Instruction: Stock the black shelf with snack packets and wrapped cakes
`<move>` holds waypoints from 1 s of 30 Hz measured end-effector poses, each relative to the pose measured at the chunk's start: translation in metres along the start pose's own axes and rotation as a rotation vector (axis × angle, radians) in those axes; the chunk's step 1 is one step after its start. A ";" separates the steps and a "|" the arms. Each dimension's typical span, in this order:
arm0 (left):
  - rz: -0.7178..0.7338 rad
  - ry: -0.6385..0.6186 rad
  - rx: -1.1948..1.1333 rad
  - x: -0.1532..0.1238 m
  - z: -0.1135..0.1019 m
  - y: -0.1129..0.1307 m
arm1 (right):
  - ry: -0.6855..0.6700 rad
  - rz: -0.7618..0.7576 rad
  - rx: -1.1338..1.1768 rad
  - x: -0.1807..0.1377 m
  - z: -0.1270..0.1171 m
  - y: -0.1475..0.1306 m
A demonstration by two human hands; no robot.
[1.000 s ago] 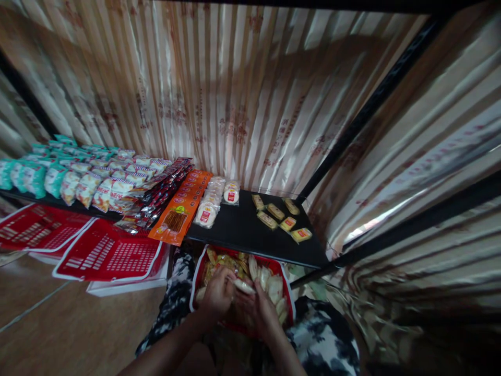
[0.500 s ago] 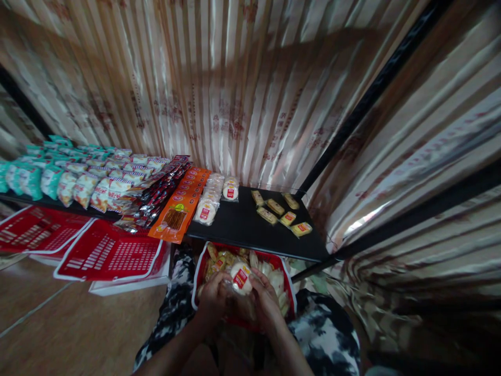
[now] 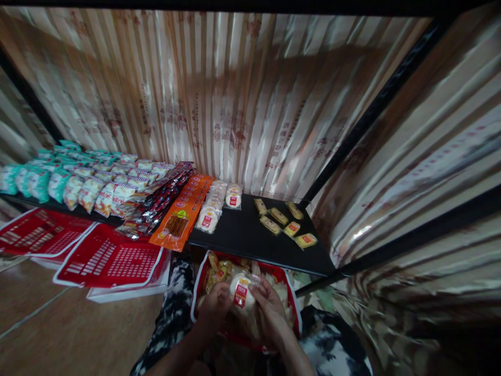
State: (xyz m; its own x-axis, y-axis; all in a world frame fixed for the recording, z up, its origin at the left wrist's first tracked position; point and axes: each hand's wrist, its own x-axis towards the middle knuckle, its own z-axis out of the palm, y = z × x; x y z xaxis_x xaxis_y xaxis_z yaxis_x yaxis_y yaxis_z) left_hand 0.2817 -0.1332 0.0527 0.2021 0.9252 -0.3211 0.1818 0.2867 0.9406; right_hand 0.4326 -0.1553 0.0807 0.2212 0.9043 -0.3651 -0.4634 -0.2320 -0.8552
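Packet [image 3: 240,292], round, white, glossy clear wrap, red label, gripped between left hand [image 3: 214,308] and right hand [image 3: 270,310], over red plastic basket [image 3: 274,268] on lap, label up now, edge-on a second ago, below black shelf [image 3: 250,235]

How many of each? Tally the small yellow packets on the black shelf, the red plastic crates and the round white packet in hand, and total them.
Small yellow wrapped packets: 6
Red perforated plastic crates: 3
Round white packet with red label, held between left hand and right hand: 1
Total: 10
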 end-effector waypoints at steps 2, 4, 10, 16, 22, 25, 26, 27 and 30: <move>-0.007 -0.021 -0.067 0.001 0.002 0.001 | -0.004 0.004 -0.024 0.000 -0.001 -0.002; -0.017 -0.019 -0.140 0.003 0.005 0.002 | 0.001 0.001 -0.032 0.001 -0.003 0.000; 0.038 0.086 -0.243 0.009 0.010 0.003 | 0.045 -0.012 -0.058 0.003 -0.015 0.018; 0.035 0.080 -0.230 0.015 0.010 -0.006 | 0.072 -0.017 -0.127 0.005 -0.012 0.018; 0.137 0.132 0.041 0.023 0.002 0.005 | 0.145 -0.099 -0.316 0.017 -0.003 0.002; 0.288 0.199 0.194 0.025 -0.002 0.022 | 0.143 -0.162 -0.403 0.023 0.002 -0.014; 0.338 0.221 0.238 0.025 -0.002 0.028 | 0.139 -0.165 -0.427 0.026 0.004 -0.020; 0.381 0.239 0.278 0.025 -0.002 0.033 | 0.141 -0.162 -0.445 0.029 0.006 -0.026; 0.486 0.267 0.376 0.028 0.002 0.047 | 0.153 -0.155 -0.421 0.041 0.011 -0.039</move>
State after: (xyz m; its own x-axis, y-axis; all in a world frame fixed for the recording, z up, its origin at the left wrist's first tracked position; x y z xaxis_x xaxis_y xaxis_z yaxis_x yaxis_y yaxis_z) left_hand 0.2980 -0.0945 0.0879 0.1095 0.9708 0.2135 0.4630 -0.2399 0.8533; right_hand 0.4508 -0.1054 0.1032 0.3989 0.8840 -0.2439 -0.0334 -0.2518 -0.9672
